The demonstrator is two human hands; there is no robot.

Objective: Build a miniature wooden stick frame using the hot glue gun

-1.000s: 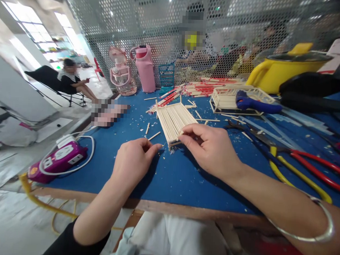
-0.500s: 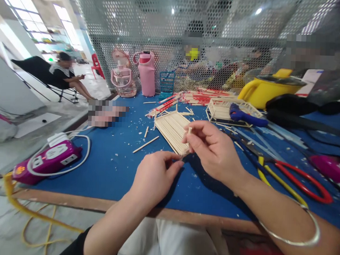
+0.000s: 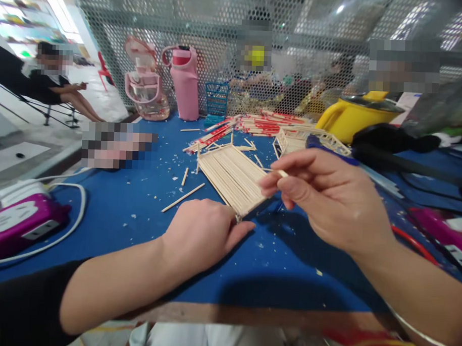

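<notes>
A small platform of pale wooden sticks (image 3: 231, 175) laid side by side rests on the blue table, with short posts upright at its far corners. At its near corner is my left hand (image 3: 202, 232), fingers curled against the sticks and thumb just below; its fingertips are partly hidden. My right hand (image 3: 324, 196) pinches a short wooden stick (image 3: 282, 173) between thumb and forefinger, over the platform's right side. A loose stick (image 3: 183, 197) and a shorter stick piece (image 3: 185, 176) lie left of the platform.
Chopsticks in red-and-white wrappers (image 3: 263, 124) lie behind, near a stick frame (image 3: 287, 142) and a yellow pot (image 3: 354, 119). A pink bottle (image 3: 185, 85) and clear bottle (image 3: 147, 97) stand by the mesh screen. A purple power strip (image 3: 24, 224) sits left; a person (image 3: 56, 81) sits beyond.
My left hand has moved right to the platform's near corner. My right hand has lifted the short stick up and to the right. The view has shifted too.
</notes>
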